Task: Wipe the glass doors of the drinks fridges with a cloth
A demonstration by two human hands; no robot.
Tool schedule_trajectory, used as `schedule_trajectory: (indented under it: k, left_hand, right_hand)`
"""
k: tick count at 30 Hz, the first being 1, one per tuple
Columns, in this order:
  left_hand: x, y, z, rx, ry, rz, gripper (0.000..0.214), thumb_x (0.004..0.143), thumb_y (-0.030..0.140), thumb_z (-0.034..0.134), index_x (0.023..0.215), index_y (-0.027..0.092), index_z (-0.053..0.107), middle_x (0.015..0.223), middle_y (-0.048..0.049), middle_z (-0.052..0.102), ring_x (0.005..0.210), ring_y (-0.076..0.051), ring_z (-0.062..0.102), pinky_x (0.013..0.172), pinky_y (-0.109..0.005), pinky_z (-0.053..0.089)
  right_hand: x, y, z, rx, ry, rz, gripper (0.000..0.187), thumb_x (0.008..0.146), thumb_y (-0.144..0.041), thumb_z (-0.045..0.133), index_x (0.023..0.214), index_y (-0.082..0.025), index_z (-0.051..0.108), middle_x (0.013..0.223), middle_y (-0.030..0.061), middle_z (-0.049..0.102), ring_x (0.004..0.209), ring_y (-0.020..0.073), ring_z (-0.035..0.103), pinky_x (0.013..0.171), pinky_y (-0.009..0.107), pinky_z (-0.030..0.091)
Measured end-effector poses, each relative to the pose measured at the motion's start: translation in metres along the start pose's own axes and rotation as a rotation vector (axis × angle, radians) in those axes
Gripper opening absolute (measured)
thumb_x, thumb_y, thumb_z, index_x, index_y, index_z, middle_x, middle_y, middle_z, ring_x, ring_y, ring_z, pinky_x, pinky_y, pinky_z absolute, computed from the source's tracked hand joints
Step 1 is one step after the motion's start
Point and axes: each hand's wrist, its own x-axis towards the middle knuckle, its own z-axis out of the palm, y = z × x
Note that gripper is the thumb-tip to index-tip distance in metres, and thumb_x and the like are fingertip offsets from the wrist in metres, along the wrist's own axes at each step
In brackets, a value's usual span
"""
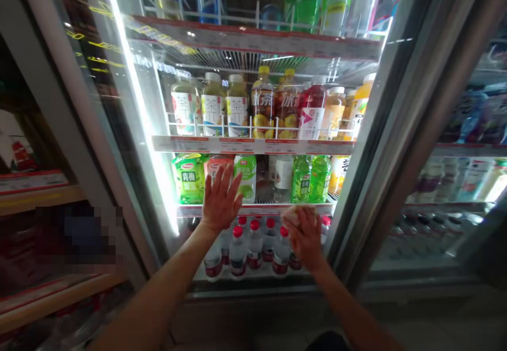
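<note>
A glass cooler door appears to stand between me and the lit shelves of drinks. My left hand (222, 200) is spread open, palm forward, seemingly flat against the glass in front of the lower bottle shelf. To its right, my right hand (309, 237) presses a crumpled pale cloth (291, 216) towards the glass, fingers bent over it. Behind the hands are green-labelled bottles (189, 179), two green drink bottles (311, 179) and red-capped water bottles (238, 250). Part of the cloth is hidden under my fingers.
A metal door frame (400, 129) runs down the right, with another drinks cooler (443, 182) beyond it. Wooden-edged shelves (47, 200) stand at the left. A bright light strip (134, 92) lines the cooler's left side. Tea bottles (214, 105) fill the middle shelf.
</note>
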Motion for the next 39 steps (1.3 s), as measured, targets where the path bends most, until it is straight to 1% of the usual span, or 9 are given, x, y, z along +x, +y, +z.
schedule_trajectory:
  k: [5, 8, 13, 21, 24, 29, 31, 36, 39]
  left_hand:
    - [0.0, 0.003, 0.004, 0.025, 0.028, -0.003, 0.064, 0.086, 0.027, 0.045, 0.144, 0.02, 0.018, 0.149, -0.011, 0.02, 0.139, -0.023, 0.011, 0.114, -0.044, 0.007]
    - [-0.001, 0.003, 0.005, 0.017, 0.028, -0.016, 0.064, 0.086, 0.027, 0.046, 0.144, 0.021, 0.02, 0.149, -0.0105, 0.021, 0.139, -0.022, 0.011, 0.114, -0.044, 0.007]
    - [-0.001, 0.002, 0.002, -0.008, 0.004, -0.035, 0.064, 0.085, 0.026, 0.048, 0.143, 0.023, 0.022, 0.148, -0.0093, 0.025, 0.139, -0.021, 0.013, 0.114, -0.042, 0.009]
    - [0.0, 0.003, 0.002, 0.013, 0.029, -0.015, 0.067, 0.085, 0.025, 0.048, 0.144, 0.023, 0.017, 0.149, -0.009, 0.02, 0.139, -0.022, 0.012, 0.114, -0.043, 0.008]
    - [0.0, 0.003, 0.002, 0.022, 0.029, -0.012, 0.067, 0.085, 0.025, 0.048, 0.144, 0.022, 0.016, 0.15, -0.0087, 0.018, 0.139, -0.022, 0.012, 0.114, -0.044, 0.008]
    - [0.001, 0.002, 0.0, 0.019, 0.021, -0.01, 0.066, 0.086, 0.026, 0.048, 0.144, 0.023, 0.017, 0.15, -0.0084, 0.02, 0.139, -0.021, 0.012, 0.114, -0.043, 0.01]
    - [0.001, 0.002, -0.001, 0.023, 0.02, -0.012, 0.066, 0.086, 0.026, 0.048, 0.144, 0.024, 0.017, 0.149, -0.0083, 0.022, 0.139, -0.021, 0.013, 0.114, -0.043, 0.011]
    - [0.0, 0.003, 0.002, 0.034, 0.028, -0.013, 0.066, 0.085, 0.025, 0.047, 0.144, 0.022, 0.018, 0.149, -0.0094, 0.022, 0.139, -0.022, 0.012, 0.114, -0.043, 0.01]
    - [0.0, 0.004, 0.003, 0.033, 0.04, -0.018, 0.065, 0.085, 0.026, 0.047, 0.144, 0.022, 0.019, 0.149, -0.0091, 0.021, 0.139, -0.022, 0.013, 0.114, -0.043, 0.009]
  right_hand:
    - [-0.009, 0.05, -0.015, -0.137, 0.162, 0.28, 0.045, 0.081, -0.018, 0.051, 0.126, -0.022, 0.05, 0.15, 0.0135, 0.02, 0.135, 0.0332, 0.025, 0.101, 0.057, 0.031]
    - [0.004, 0.026, -0.007, -0.086, 0.195, 0.279, 0.05, 0.081, -0.017, 0.049, 0.131, -0.021, 0.045, 0.151, 0.0142, 0.014, 0.136, 0.0345, 0.02, 0.102, 0.06, 0.029]
    - [0.034, -0.016, 0.003, 0.047, 0.02, 0.0, 0.043, 0.081, -0.017, 0.047, 0.121, -0.028, 0.054, 0.149, 0.0056, 0.024, 0.136, 0.0282, 0.025, 0.108, 0.054, 0.023]
    - [0.065, 0.078, -0.021, -0.133, 0.381, 0.298, 0.046, 0.083, -0.019, 0.047, 0.129, -0.018, 0.047, 0.144, 0.0163, 0.029, 0.132, 0.031, 0.03, 0.102, 0.055, 0.03]
    - [0.075, 0.053, -0.014, -0.083, 0.366, 0.249, 0.048, 0.083, -0.017, 0.045, 0.132, -0.021, 0.045, 0.149, 0.0128, 0.021, 0.135, 0.0311, 0.023, 0.105, 0.056, 0.026]
    - [0.077, 0.001, -0.006, 0.017, 0.089, -0.071, 0.04, 0.081, -0.02, 0.049, 0.119, -0.029, 0.056, 0.148, 0.004, 0.027, 0.135, 0.0264, 0.027, 0.11, 0.05, 0.021]
    - [0.077, 0.017, -0.012, -0.024, 0.117, -0.05, 0.038, 0.081, -0.021, 0.05, 0.118, -0.029, 0.057, 0.148, 0.005, 0.028, 0.135, 0.027, 0.028, 0.109, 0.051, 0.021]
    - [0.093, 0.087, -0.024, -0.202, 0.383, 0.266, 0.048, 0.085, -0.027, 0.045, 0.132, -0.014, 0.045, 0.144, 0.0206, 0.03, 0.133, 0.0321, 0.029, 0.104, 0.051, 0.028]
    - [0.112, 0.073, -0.017, -0.158, 0.423, 0.227, 0.059, 0.086, -0.029, 0.043, 0.141, -0.015, 0.027, 0.144, 0.0198, 0.029, 0.135, 0.0318, 0.026, 0.104, 0.054, 0.026]
